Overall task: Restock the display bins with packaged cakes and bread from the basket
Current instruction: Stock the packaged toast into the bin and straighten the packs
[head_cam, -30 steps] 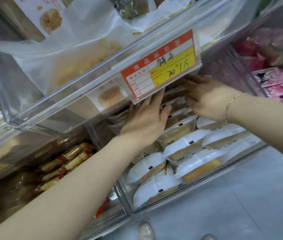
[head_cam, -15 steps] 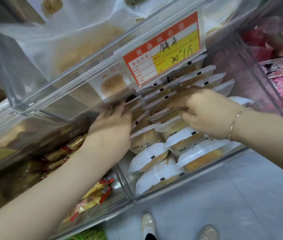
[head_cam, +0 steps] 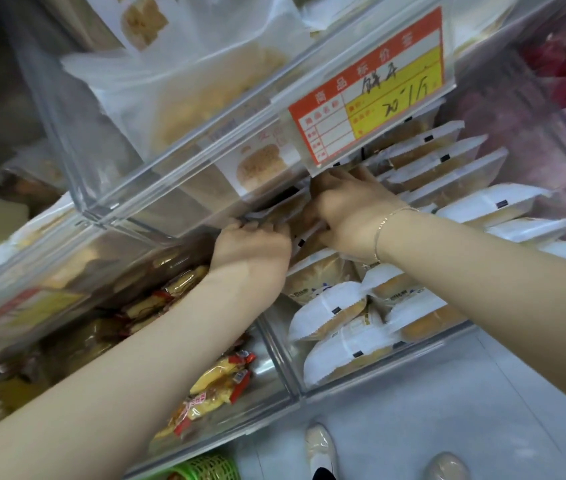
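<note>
Head cam: your left hand point(head_cam: 252, 245) and right hand point(head_cam: 347, 216) are both pinching cake packs point(head_cam: 330, 315) way back in the clear bin point(head_cam: 371, 377), under the price tag point(head_cam: 369, 90). Bin looks nearly full; green basket point(head_cam: 205, 467) waits on the floor.

Clear display bin point(head_cam: 371, 384), packaged cakes point(head_cam: 330, 311) stacked inside

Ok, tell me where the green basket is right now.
The green basket sits at the bottom edge of the head view, left of centre, on the floor below the bin of red-and-yellow snack packs, left of the shoes.
</note>
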### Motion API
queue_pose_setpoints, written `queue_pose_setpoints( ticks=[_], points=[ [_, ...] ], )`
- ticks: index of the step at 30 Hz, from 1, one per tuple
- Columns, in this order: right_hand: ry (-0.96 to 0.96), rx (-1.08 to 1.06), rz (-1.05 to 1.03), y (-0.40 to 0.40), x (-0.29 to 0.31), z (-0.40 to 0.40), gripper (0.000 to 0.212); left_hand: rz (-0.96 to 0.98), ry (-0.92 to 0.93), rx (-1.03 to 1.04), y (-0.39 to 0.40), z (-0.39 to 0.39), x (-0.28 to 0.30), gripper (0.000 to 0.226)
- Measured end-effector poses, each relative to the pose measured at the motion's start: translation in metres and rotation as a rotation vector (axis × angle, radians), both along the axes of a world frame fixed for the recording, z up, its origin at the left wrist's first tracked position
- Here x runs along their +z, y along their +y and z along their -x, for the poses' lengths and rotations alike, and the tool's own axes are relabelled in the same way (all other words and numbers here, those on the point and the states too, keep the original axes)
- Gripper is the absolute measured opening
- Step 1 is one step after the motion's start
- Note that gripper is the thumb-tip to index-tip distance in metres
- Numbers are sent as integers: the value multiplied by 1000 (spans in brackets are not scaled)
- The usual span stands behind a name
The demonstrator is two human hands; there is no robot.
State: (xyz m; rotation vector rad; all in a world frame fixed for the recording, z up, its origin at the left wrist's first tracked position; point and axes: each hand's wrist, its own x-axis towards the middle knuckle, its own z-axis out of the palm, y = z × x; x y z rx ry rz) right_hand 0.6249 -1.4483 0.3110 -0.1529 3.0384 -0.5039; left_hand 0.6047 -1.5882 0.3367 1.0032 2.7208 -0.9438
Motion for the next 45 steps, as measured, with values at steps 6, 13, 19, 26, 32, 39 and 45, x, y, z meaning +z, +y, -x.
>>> queue_pose_setpoints(
  ticks=[6,13,19,26,32,39,45],
  points=[
    [-49,-148,132,6,-6,-8,23,46,-31,54,2,2,0,30],
    [-2,-140,263,4,3,4,35,32,3,220,18,4,-8,57],
    [-25,-185,271,0,6,16,22,-40,-39,319,25,19,-12,59],
    [-92,-303,155,-4,3,29,21,7,-52,272,24,34,-19,34],
    [-47,-341,153,-4,6,16,25,6,-108,334,27,24,-9,34],
    [-103,-13,293,36,32,-96,44,-227,-133,-137,-14,-66,21,34],
    [-139,13,162,50,12,-133,45,-90,-149,-170,-19,-72,9,30]
  ],
)
